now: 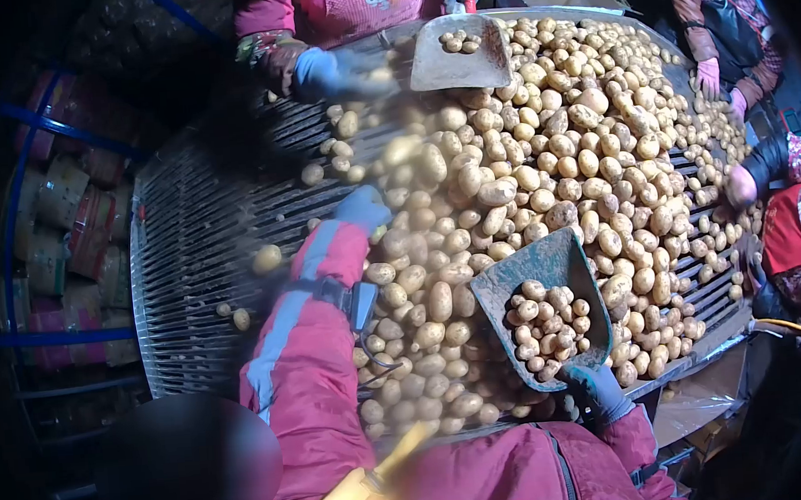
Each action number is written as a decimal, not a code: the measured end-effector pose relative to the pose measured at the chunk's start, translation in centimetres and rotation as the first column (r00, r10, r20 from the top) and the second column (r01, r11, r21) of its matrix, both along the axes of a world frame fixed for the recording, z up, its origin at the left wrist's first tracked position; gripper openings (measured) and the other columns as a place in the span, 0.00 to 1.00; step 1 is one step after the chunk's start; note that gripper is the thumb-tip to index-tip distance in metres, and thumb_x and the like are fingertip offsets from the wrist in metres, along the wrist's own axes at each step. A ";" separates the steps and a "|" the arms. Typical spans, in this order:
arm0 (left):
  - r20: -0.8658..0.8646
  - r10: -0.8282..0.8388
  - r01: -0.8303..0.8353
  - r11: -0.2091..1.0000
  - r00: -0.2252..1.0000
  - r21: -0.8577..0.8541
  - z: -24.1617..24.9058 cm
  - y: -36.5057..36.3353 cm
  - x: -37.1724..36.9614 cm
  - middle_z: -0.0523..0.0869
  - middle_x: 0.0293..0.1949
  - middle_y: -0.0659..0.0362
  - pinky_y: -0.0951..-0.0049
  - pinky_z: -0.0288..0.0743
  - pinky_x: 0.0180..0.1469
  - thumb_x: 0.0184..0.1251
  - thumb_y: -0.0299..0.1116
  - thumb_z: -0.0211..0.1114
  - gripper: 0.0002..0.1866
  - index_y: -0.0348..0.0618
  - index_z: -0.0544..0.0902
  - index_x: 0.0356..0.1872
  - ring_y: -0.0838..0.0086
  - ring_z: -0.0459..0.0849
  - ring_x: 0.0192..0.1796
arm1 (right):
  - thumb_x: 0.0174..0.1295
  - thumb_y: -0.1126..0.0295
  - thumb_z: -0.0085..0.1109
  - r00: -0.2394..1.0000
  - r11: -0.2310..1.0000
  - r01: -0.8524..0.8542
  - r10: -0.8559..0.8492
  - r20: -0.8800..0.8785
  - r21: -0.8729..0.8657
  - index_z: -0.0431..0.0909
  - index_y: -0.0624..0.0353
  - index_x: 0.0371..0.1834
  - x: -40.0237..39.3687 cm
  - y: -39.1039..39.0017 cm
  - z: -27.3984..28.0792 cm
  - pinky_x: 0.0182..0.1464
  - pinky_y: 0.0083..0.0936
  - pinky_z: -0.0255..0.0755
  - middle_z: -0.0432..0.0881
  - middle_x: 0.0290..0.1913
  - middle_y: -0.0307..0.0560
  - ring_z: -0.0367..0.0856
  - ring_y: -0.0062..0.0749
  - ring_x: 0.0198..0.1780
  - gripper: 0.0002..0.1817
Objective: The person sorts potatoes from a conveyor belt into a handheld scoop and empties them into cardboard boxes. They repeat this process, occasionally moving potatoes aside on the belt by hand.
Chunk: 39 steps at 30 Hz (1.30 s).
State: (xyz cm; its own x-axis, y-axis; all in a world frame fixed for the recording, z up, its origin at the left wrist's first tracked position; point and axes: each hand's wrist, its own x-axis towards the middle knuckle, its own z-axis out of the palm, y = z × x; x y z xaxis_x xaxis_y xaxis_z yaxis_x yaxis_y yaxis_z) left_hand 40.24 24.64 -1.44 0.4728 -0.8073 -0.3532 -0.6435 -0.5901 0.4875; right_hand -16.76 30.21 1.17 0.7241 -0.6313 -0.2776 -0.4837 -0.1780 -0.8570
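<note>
My right hand [601, 389], in a dark glove, grips the handle of a grey metal scoop [523, 274] that holds several small potatoes [547, 321]. The scoop hovers over the near edge of a slatted sorting table [197, 255] covered with a heap of potatoes [508, 187]. My left hand [360, 206], in a blue-grey glove on a red sleeve, reaches out onto the left edge of the heap. Its fingers point away from me and are hidden, so I cannot tell whether it holds a potato.
Across the table a person in pink holds another scoop [459, 55] with a few potatoes. More people's gloved hands [711, 75] work at the right edge. Filled sacks [65, 227] stand at the left behind blue bars. A yellow object [379, 479] lies against my chest.
</note>
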 end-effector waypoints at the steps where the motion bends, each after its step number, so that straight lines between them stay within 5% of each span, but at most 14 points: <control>1: -0.123 0.076 -0.085 0.994 0.989 -0.067 0.3 0.5 0.3 0.88 0.35 0.54 0.63 0.80 0.36 0.59 0.35 0.69 0.12 0.43 0.83 0.42 0.65 0.86 0.33 | 0.63 0.70 0.60 0.992 0.970 0.112 -0.096 -0.083 0.215 0.86 0.57 0.46 0.1 0.1 0.5 0.35 0.28 0.75 0.87 0.36 0.41 0.84 0.32 0.33 0.11; 4: -0.796 0.289 -0.502 0.865 0.532 -0.021 2.1 3.2 -0.3 0.87 0.34 0.59 0.67 0.80 0.32 0.65 0.31 0.63 0.10 0.43 0.84 0.45 0.71 0.82 0.28 | 0.61 0.71 0.59 0.987 0.939 0.153 -0.132 -0.086 0.309 0.85 0.53 0.49 0.0 0.2 0.1 0.37 0.31 0.77 0.86 0.36 0.45 0.86 0.40 0.34 0.14; 8: -0.945 0.280 -0.679 0.728 0.167 0.095 3.6 6.0 -3.0 0.87 0.37 0.62 0.77 0.79 0.32 0.72 0.35 0.55 0.15 0.44 0.85 0.52 0.77 0.82 0.32 | 0.62 0.70 0.60 0.984 0.884 0.157 -0.102 -0.146 0.440 0.86 0.54 0.45 0.9 -0.6 3.1 0.34 0.28 0.76 0.86 0.33 0.43 0.86 0.35 0.33 0.11; 10: -0.962 0.250 -0.701 0.706 0.106 0.106 4.3 7.3 -4.3 0.87 0.39 0.61 0.79 0.78 0.31 0.72 0.37 0.56 0.16 0.45 0.85 0.55 0.78 0.82 0.33 | 0.63 0.67 0.61 0.975 0.816 0.215 -0.148 -0.165 0.537 0.86 0.56 0.43 1.6 -1.0 4.7 0.30 0.27 0.74 0.85 0.31 0.41 0.85 0.30 0.31 0.09; 12: -0.981 0.193 -0.642 0.755 0.022 0.134 6.2 7.9 -5.8 0.87 0.43 0.60 0.80 0.77 0.29 0.75 0.42 0.56 0.20 0.45 0.82 0.61 0.79 0.82 0.32 | 0.65 0.64 0.62 0.903 0.485 0.426 -0.288 -0.320 0.764 0.85 0.57 0.40 2.7 -1.4 6.6 0.26 0.25 0.70 0.84 0.29 0.38 0.83 0.26 0.28 0.09; 14: -0.987 0.158 -0.655 0.750 0.043 0.091 9.9 7.1 -9.6 0.86 0.39 0.65 0.83 0.70 0.25 0.76 0.46 0.57 0.18 0.49 0.83 0.57 0.82 0.80 0.31 | 0.64 0.61 0.65 0.937 0.650 0.344 -0.280 -0.207 0.677 0.85 0.57 0.37 2.0 -0.4 3.9 0.24 0.22 0.66 0.82 0.28 0.36 0.80 0.21 0.26 0.10; 18: -0.978 0.086 -0.691 0.719 0.189 -0.070 8.9 6.7 -13.4 0.87 0.39 0.65 0.89 0.66 0.23 0.77 0.50 0.57 0.21 0.47 0.82 0.58 0.85 0.80 0.29 | 0.61 0.61 0.68 0.907 0.599 0.410 -0.347 -0.238 0.688 0.85 0.56 0.34 2.9 -0.2 4.8 0.25 0.20 0.64 0.80 0.28 0.34 0.75 0.18 0.25 0.10; 20: -0.947 0.112 -0.661 0.741 0.301 -0.122 10.1 6.9 -15.5 0.88 0.39 0.62 0.90 0.68 0.25 0.75 0.48 0.58 0.22 0.43 0.83 0.57 0.86 0.81 0.29 | 0.64 0.63 0.62 0.955 0.730 0.295 -0.242 -0.171 0.616 0.85 0.57 0.43 1.2 0.2 1.5 0.35 0.28 0.75 0.85 0.33 0.42 0.84 0.30 0.35 0.11; 23: -0.974 0.100 -0.557 0.830 0.204 -0.031 10.9 6.9 -18.2 0.88 0.42 0.58 0.89 0.69 0.24 0.73 0.47 0.61 0.21 0.41 0.84 0.55 0.85 0.82 0.30 | 0.66 0.64 0.59 0.986 0.857 0.161 -0.115 -0.123 0.489 0.87 0.57 0.46 0.8 0.4 0.9 0.37 0.30 0.80 0.88 0.33 0.45 0.88 0.33 0.35 0.13; 28: -0.804 -0.278 -0.108 0.916 0.525 -0.387 10.9 6.7 -24.7 0.89 0.54 0.56 0.73 0.82 0.57 0.73 0.26 0.58 0.13 0.40 0.89 0.51 0.72 0.87 0.53 | 0.62 0.60 0.67 0.971 0.769 0.238 -0.175 -0.163 0.593 0.85 0.57 0.35 2.4 -0.2 3.8 0.25 0.21 0.64 0.80 0.28 0.33 0.73 0.19 0.25 0.11; 31: -0.564 -0.478 0.057 0.794 0.673 -0.605 11.4 7.0 -24.1 0.89 0.53 0.56 0.73 0.79 0.61 0.71 0.21 0.57 0.16 0.39 0.88 0.53 0.70 0.86 0.57 | 0.62 0.59 0.67 0.941 0.655 0.339 -0.219 -0.259 0.676 0.85 0.57 0.37 3.3 -0.8 5.6 0.24 0.21 0.63 0.80 0.28 0.34 0.73 0.18 0.24 0.12; 33: -0.602 -0.341 -0.067 0.832 0.723 -0.551 10.5 7.5 -21.0 0.90 0.48 0.58 0.73 0.79 0.58 0.70 0.24 0.61 0.12 0.42 0.89 0.49 0.73 0.87 0.52 | 0.62 0.58 0.67 0.920 0.567 0.392 -0.261 -0.293 0.725 0.85 0.57 0.38 3.5 -0.8 5.9 0.24 0.21 0.63 0.81 0.28 0.34 0.73 0.18 0.24 0.13; 35: -0.603 -0.089 -0.230 0.873 0.793 -0.431 8.8 8.5 -16.3 0.91 0.43 0.58 0.72 0.81 0.53 0.67 0.26 0.64 0.09 0.42 0.90 0.44 0.74 0.87 0.47 | 0.62 0.58 0.68 0.957 0.725 0.289 -0.227 -0.179 0.626 0.85 0.57 0.38 2.5 -0.4 3.2 0.24 0.20 0.63 0.81 0.28 0.34 0.73 0.17 0.25 0.13; 39: -0.424 0.128 -0.260 0.927 0.897 -0.269 8.0 8.4 -8.0 0.88 0.51 0.49 0.69 0.81 0.46 0.69 0.38 0.70 0.25 0.34 0.81 0.61 0.72 0.86 0.47 | 0.65 0.63 0.61 0.951 0.700 0.300 -0.273 -0.145 0.648 0.88 0.60 0.44 1.3 -0.3 1.2 0.38 0.29 0.79 0.88 0.34 0.43 0.87 0.28 0.37 0.13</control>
State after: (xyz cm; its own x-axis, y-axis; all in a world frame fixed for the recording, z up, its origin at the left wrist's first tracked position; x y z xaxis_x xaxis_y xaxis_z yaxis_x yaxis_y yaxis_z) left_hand 32.26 33.00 6.60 0.5073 -0.8121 -0.2884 -0.2488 -0.4584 0.8532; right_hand -15.43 29.95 2.39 0.5202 -0.4562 -0.7220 -0.4487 0.5732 -0.6856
